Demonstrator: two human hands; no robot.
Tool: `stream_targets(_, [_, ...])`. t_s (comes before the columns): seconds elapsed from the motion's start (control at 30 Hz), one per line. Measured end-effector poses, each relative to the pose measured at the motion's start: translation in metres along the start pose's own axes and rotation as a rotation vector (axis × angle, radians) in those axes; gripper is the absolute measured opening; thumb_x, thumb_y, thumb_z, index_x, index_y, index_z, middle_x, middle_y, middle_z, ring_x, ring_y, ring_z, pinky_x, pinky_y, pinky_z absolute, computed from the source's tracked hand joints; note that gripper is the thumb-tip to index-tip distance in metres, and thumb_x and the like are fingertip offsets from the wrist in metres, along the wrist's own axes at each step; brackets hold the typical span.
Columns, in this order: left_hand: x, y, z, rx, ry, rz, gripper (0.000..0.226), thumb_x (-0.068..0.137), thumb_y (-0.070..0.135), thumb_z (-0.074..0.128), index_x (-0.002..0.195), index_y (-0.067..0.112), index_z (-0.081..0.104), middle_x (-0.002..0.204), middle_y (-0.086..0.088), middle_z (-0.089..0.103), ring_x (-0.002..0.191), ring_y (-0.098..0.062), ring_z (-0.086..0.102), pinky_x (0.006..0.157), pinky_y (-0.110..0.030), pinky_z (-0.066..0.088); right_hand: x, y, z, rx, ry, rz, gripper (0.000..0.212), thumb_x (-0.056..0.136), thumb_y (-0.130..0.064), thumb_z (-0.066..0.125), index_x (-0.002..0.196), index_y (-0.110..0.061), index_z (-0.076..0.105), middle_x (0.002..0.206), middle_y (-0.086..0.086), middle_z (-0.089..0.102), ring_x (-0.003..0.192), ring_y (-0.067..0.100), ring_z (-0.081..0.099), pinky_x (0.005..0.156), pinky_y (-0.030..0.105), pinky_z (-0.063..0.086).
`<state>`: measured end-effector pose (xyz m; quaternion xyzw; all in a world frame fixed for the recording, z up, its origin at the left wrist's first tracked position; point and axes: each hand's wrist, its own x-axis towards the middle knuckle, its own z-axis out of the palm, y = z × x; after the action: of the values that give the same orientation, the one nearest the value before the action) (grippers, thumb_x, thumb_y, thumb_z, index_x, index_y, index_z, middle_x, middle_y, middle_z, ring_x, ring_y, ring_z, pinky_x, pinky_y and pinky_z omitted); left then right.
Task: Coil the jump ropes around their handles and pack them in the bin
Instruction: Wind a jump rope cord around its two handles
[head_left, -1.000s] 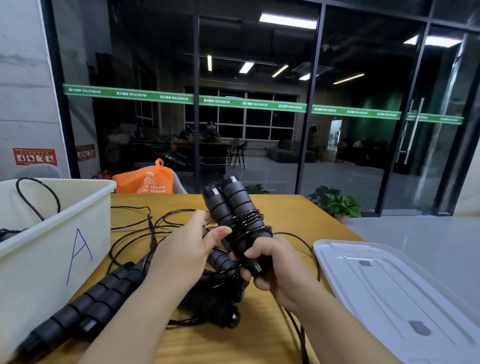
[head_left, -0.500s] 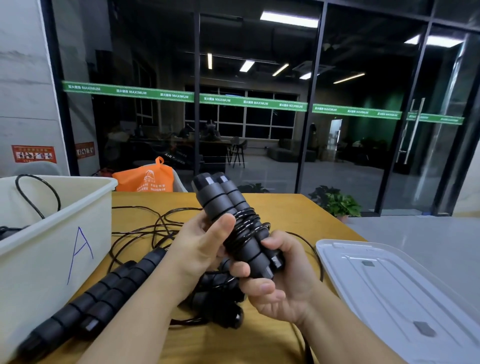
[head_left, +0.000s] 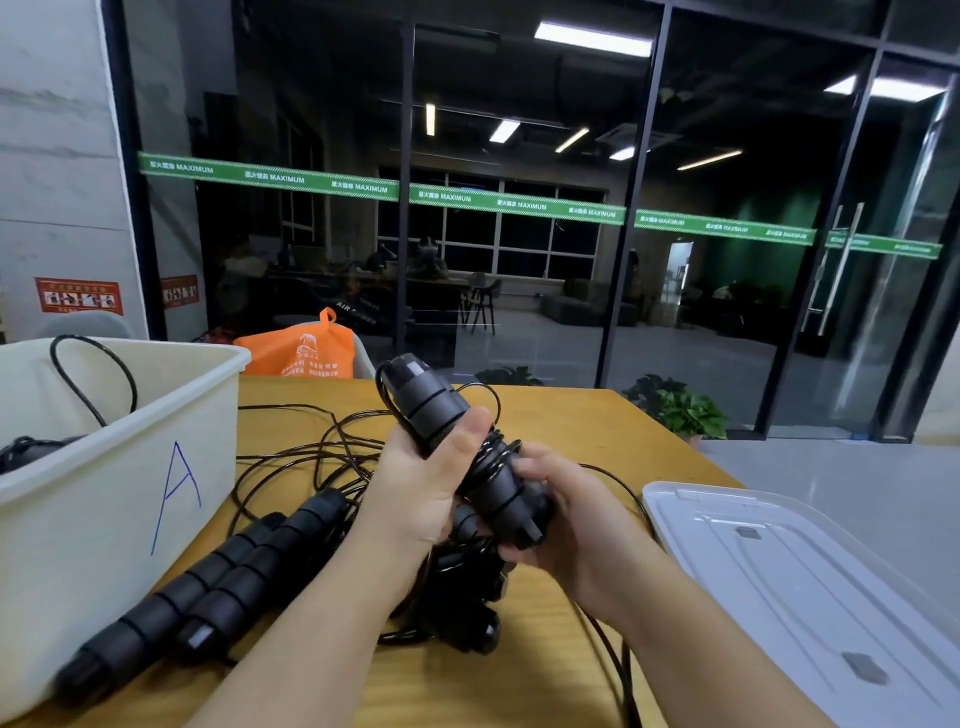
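A pair of black jump-rope handles (head_left: 441, 415) with black cord wound round their middle is held above the wooden table (head_left: 571, 415). My left hand (head_left: 421, 483) grips the upper part of the handles, thumb across them. My right hand (head_left: 566, 514) holds their lower end from below. Under my hands lies a dark heap of more handles and cord (head_left: 457, 597). Two more black handles (head_left: 208, 582) lie side by side at the lower left, next to the white bin (head_left: 130, 493) marked "A". Loose black cord (head_left: 311, 441) spreads over the table behind.
The bin holds dark rope and a cord loop (head_left: 88, 374) sticking up. A clear plastic lid (head_left: 805, 571) lies at the right, over the table's edge. An orange bag (head_left: 306, 348) stands behind the table. Glass walls lie beyond.
The wound handles have tilted further left and risen a little. My left hand moved up to grip them with the thumb across; my right hand shifted under their lower end.
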<state>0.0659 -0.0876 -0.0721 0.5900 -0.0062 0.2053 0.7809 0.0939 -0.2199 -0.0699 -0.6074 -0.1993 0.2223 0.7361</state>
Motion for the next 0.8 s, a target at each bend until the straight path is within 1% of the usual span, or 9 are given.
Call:
stream_targets(0.07, [0.001,-0.003,-0.001,0.133,0.066,0.045,0.091,0.043,0.078,0.074,0.104,0.015,0.053,0.074,-0.001,0.061,0.06,-0.016,0.064,0.052,-0.03,0.049,0.002,0.001,-0.003,-0.164,0.043,-0.109,0.044,0.07,-0.03,0.059,0.114,-0.023,0.058,0.096,0.007,0.068,0.072,0.016,0.066,0.059,0.029,0.05])
stream_targets(0.17, [-0.001,-0.004,0.002,0.257,0.144,0.126,0.098,0.039,0.085,0.066,0.105,0.015,0.051,0.085,-0.003,0.067,0.077,-0.018,0.068,0.067,-0.036,0.054,0.0,0.005,-0.002,-0.423,0.019,-0.237,0.058,0.069,-0.026,0.062,0.125,-0.031,0.052,0.108,0.005,0.067,0.089,0.016,0.068,0.08,0.033,0.056])
stream_targets(0.27, [-0.007,-0.003,0.009,0.448,0.208,0.164,0.085,0.043,0.075,0.06,0.1,0.013,0.043,0.082,0.002,0.062,0.075,-0.009,0.062,0.061,-0.025,0.045,0.0,0.018,0.001,-0.707,0.06,-0.391,0.06,0.075,-0.009,0.067,0.124,-0.038,0.046,0.11,-0.008,0.062,0.099,0.009,0.063,0.087,0.037,0.055])
stream_targets(0.37, [-0.01,-0.004,0.013,0.568,0.15,0.133,0.073,0.046,0.069,0.063,0.094,0.021,0.036,0.075,0.001,0.059,0.061,-0.014,0.061,0.054,-0.027,0.044,0.003,0.022,0.0,-0.801,0.144,-0.389,0.061,0.075,-0.017,0.067,0.126,-0.039,0.043,0.11,-0.017,0.062,0.1,0.001,0.06,0.087,0.035,0.053])
stream_targets(0.43, [-0.01,-0.002,0.014,0.566,0.056,0.072,0.061,0.064,0.053,0.074,0.097,0.02,0.035,0.064,-0.004,0.058,0.038,-0.013,0.052,0.04,-0.022,0.04,0.003,0.019,-0.004,-0.778,0.188,-0.325,0.06,0.07,-0.019,0.063,0.121,-0.045,0.045,0.101,-0.018,0.065,0.092,0.002,0.062,0.083,0.036,0.055])
stream_targets(0.5, [-0.01,0.001,0.011,0.544,-0.032,0.014,0.047,0.077,0.033,0.075,0.101,0.019,0.036,0.067,-0.007,0.059,0.03,-0.009,0.045,0.034,-0.02,0.037,0.004,0.016,-0.009,-0.796,0.24,-0.311,0.056,0.063,-0.02,0.056,0.114,-0.044,0.051,0.093,-0.015,0.067,0.086,0.008,0.063,0.078,0.041,0.055])
stream_targets(0.63, [-0.008,0.006,0.0,0.663,-0.189,0.065,0.032,0.085,0.031,0.068,0.104,0.032,0.042,0.102,0.012,0.06,0.037,-0.008,0.047,0.04,-0.023,0.043,0.005,0.011,-0.012,-0.69,0.236,-0.278,0.042,0.055,-0.016,0.052,0.093,-0.032,0.061,0.074,-0.007,0.065,0.071,0.019,0.061,0.069,0.046,0.054])
stream_targets(0.73, [-0.009,0.009,-0.006,0.766,-0.258,0.136,0.026,0.09,0.031,0.06,0.104,0.043,0.041,0.101,0.026,0.057,0.044,-0.002,0.051,0.047,-0.021,0.044,0.001,0.003,-0.011,-0.584,0.24,-0.208,0.035,0.046,-0.012,0.055,0.081,-0.017,0.058,0.063,-0.003,0.054,0.059,0.016,0.049,0.054,0.034,0.043])
stream_targets(0.8, [-0.009,0.008,-0.007,0.928,-0.252,0.211,0.031,0.094,0.037,0.053,0.122,0.043,0.04,0.098,0.022,0.06,0.057,0.001,0.055,0.054,-0.019,0.044,-0.002,-0.002,-0.012,-0.507,0.237,-0.16,0.037,0.043,-0.009,0.056,0.08,-0.01,0.057,0.064,0.003,0.052,0.056,0.017,0.047,0.046,0.027,0.037])
